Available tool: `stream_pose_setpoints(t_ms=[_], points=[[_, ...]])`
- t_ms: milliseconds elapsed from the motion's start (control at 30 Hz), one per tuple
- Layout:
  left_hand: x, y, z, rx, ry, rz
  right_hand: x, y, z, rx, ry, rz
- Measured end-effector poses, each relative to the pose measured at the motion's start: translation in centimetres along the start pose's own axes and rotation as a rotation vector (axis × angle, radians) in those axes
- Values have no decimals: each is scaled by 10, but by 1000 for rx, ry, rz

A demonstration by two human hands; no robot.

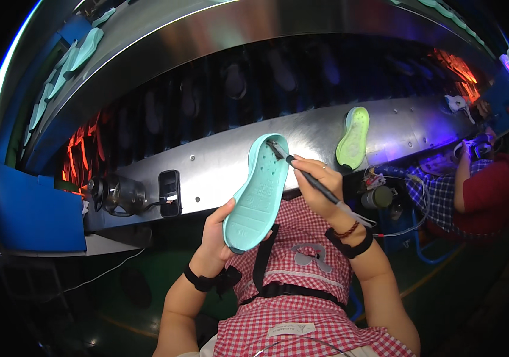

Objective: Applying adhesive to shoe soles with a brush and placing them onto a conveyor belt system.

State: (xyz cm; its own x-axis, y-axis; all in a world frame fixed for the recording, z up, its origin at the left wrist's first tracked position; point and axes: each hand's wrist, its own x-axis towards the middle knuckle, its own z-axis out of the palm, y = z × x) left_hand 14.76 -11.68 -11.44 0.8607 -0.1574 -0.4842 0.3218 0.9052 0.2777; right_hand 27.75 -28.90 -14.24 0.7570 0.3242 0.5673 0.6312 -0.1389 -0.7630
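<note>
Head view: the largest thing is the steel conveyor housing [236, 154], a long curved band crossing from 9 o'clock to 2 o'clock, with a dark slatted tunnel above it in which dim shoe soles ride, and orange glow at both ends. A blue panel [34, 208] stands at 9 o'clock. At 3 o'clock a co-worker [475, 190] in a red and checked top sits bent over their own work. On the housing's ledge at 1 o'clock a lime-green sole [353, 138] leans tread side out; near 9 o'clock a small black switch box [169, 193] is fixed to it. At the centre the mint sole [259, 193] is held up on a slant, toe toward 12 o'clock, heel toward 6, tread facing the camera. The left hand [214, 238] is clamped on its heel end, thumb across the edge. The right hand [320, 184] is closed in a pen grip round a thin dark tool [309, 176], whose tip touches the toe rim at about 12 o'clock on the sole. To do this step well, I judge the left hand should keep the sole steady and tilted toward the light, turning it rather than the wrist, while the right hand draws the tip along the rim with light, even pressure. The grip far from the toe leaves it free to flex, so support nearer the tip would likely help.
</note>
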Motion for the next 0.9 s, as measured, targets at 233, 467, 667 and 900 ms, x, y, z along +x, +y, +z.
stream_pose_setpoints(t_ms=[233,467,667,900], points=[[7,8,-17,65,120,72,-18,-37,5,169,-300,-72],[-16,64,68,319,74,394,-4,-32,-54,1156,-167,513],[44,209,148,74,-307,703,-13,-7,-54,1119,23,703],[159,245,182,1000,222,1086,-29,13,-58,1191,149,817]])
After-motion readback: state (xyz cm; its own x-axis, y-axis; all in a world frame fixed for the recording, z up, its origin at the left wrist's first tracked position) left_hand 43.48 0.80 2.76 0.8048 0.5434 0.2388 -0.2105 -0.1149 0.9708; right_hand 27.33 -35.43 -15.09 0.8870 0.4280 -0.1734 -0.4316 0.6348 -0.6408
